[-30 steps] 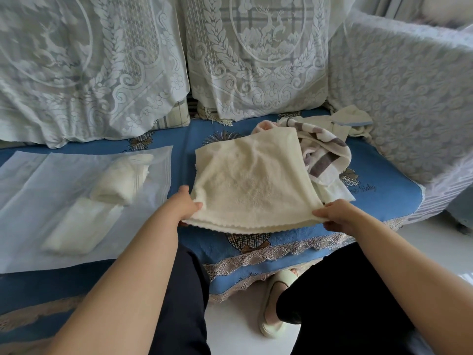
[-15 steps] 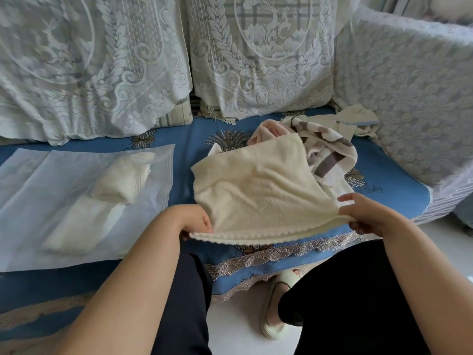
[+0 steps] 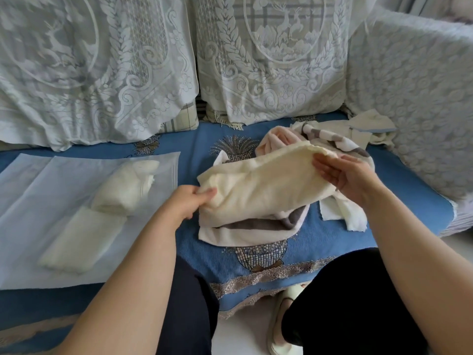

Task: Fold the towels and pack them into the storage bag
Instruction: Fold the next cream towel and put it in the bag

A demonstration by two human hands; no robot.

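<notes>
Plain cream terry towel [image 3: 261,180], centre. Grey-and-white striped towel [image 3: 340,143] at 1 o'clock. Translucent white storage bag [image 3: 38,180] at 9 o'clock. Blue sofa seat cover [image 3: 399,180], gold pineapple motifs. White lace backrest covers [image 3: 102,73], deer pattern, 12 o'clock.

A sofa with a blue seat cover [image 3: 199,155] patterned with beaded pineapple motifs and edged in beige lace. Behind the seat, white lace covers [image 3: 268,60] showing deer drape the back cushions. Below the seat's front edge, pale floor [image 3: 245,329].
</notes>
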